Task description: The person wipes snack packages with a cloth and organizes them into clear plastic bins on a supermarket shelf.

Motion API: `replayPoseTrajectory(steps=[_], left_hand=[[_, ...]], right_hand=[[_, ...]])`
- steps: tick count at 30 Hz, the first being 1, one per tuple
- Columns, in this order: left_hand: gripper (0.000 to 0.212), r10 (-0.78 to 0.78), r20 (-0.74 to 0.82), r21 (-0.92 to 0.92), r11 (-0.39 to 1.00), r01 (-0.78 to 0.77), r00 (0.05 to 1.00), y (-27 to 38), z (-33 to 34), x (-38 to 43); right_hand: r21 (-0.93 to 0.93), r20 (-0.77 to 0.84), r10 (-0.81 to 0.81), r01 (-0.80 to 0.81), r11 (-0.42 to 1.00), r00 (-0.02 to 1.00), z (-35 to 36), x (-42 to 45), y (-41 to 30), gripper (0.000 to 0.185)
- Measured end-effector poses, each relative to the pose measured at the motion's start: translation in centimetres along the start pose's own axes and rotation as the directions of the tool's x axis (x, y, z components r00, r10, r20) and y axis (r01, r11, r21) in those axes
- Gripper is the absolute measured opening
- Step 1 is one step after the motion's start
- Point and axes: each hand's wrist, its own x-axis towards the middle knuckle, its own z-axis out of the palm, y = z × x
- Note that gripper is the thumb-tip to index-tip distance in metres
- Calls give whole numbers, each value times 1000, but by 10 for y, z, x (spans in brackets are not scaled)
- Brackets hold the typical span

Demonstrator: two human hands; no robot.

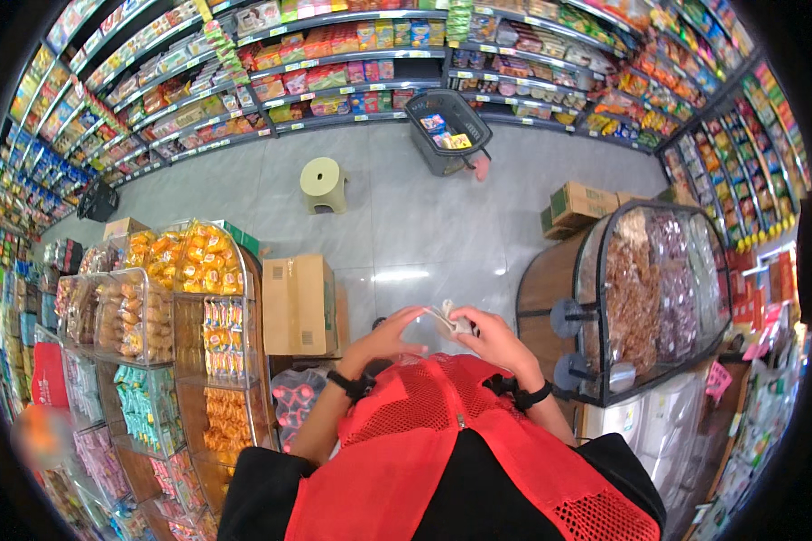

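Note:
In front of my red mesh vest [379, 473], my right hand [492, 341] pinches a folded whitish cloth or paper [447, 316] between thumb and fingers. Part of the piece is hidden behind those fingers. To its left is my left hand [386, 337], palm turned toward it with the thumb and fingers apart. The left fingertips reach the near side of the piece; whether they touch it is not clear. Both wrists wear black bands.
A plastic stool [323, 182] and a dark shopping basket [440, 161] holding packets stand on the grey floor. Cardboard boxes [294, 304] sit beside the left snack display [189, 338]. A curved wooden bin [548, 277] flanks me on the right. Stocked shelves [352, 88] line the back.

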Motion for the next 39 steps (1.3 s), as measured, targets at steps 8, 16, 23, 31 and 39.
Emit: replayPoseTrajectory(steps=[8,16,23,31,39], left_hand=[[33,-198,-88,-541,833,120,976,9,-83,111],[41,-387,-239,-479,845,239,890,-6,-144,179],[55,-415,-464,-434,876,208,782,2,-242,242],[69,-523,-515,-648,756,91,680,-16,-278,259],[65,-503,-286,-652,726,218,816,-60,-364,286]], right_hand=[[229,-156,-42,78,970,987,-15,124,-40,31],[297,25,132,-133,946,991,-54,228,24,31],[-90,281,-99,129,987,954,-123,389,-13,35],[-165,502,-171,287,944,848,-104,483,-44,37],[53,518,-78,59,997,852,-74,551,-20,40]])
